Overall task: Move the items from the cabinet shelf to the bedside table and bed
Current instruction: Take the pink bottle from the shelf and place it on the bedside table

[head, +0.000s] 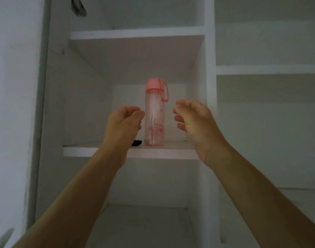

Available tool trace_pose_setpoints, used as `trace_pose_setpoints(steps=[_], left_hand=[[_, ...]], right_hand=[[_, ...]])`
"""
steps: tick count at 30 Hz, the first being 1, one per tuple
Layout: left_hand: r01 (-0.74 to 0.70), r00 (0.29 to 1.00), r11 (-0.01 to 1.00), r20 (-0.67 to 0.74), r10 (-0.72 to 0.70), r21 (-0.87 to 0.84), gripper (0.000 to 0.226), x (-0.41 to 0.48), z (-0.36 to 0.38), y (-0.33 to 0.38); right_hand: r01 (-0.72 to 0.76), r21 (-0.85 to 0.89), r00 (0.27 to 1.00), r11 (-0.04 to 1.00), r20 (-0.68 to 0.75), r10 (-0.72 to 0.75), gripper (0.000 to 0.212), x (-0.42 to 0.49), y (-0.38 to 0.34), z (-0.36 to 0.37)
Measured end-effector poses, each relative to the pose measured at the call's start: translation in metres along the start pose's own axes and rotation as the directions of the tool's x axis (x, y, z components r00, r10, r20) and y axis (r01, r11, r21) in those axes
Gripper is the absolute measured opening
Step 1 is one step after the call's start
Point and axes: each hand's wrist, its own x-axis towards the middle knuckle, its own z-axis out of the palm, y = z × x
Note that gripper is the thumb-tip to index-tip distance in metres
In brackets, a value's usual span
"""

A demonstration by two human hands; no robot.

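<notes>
Head view: raised hands beside bottle.

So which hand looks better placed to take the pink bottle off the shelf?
Probably the right hand: it is cupped open toward the pink bottle, with nothing between them. The left hand looks nearer but is curled closed.

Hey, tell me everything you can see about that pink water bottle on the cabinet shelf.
The tall, translucent pink plastic water bottle stands upright near the front of the white cabinet shelf. An opaque pink cap closes its top, a pink carry loop hangs on its right, and reddish print marks its lower body. A small black object lies just left of its base. The left hand and right hand hover either side; neither grips it.
</notes>
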Motion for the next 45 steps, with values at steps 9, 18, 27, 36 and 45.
trace_pose_setpoints(steps=[9,18,27,36,45], left_hand=[[0.018,0.997,0.995,0.073,-0.025,0.098,0.035,0.047,0.008,-0.004],[0.124,0.986,0.979,0.089,-0.14,0.16,0.034,0.071,0.016,-0.028],[0.123,0.98,0.984,0.142,-0.142,0.133,0.02,0.069,0.014,-0.022],[-0.015,0.991,1.0,0.131,0.014,0.007,0.025,0.054,0.009,-0.009],[-0.115,0.979,0.992,0.163,0.122,-0.053,0.022,0.029,-0.007,0.012]], right_hand=[[-0.118,-0.125,0.993,0.985,-0.032,0.114,0.04,0.048,0.012,0.03],[-0.219,-0.18,0.976,0.959,-0.047,0.214,0.057,0.068,0.032,0.033],[-0.227,-0.079,0.974,0.971,-0.04,0.224,0.044,0.069,0.032,0.038],[0.056,-0.177,0.994,0.983,-0.083,-0.071,0.037,0.054,0.014,0.033],[0.179,-0.159,0.978,0.971,-0.078,-0.194,0.037,0.027,-0.007,0.029]])
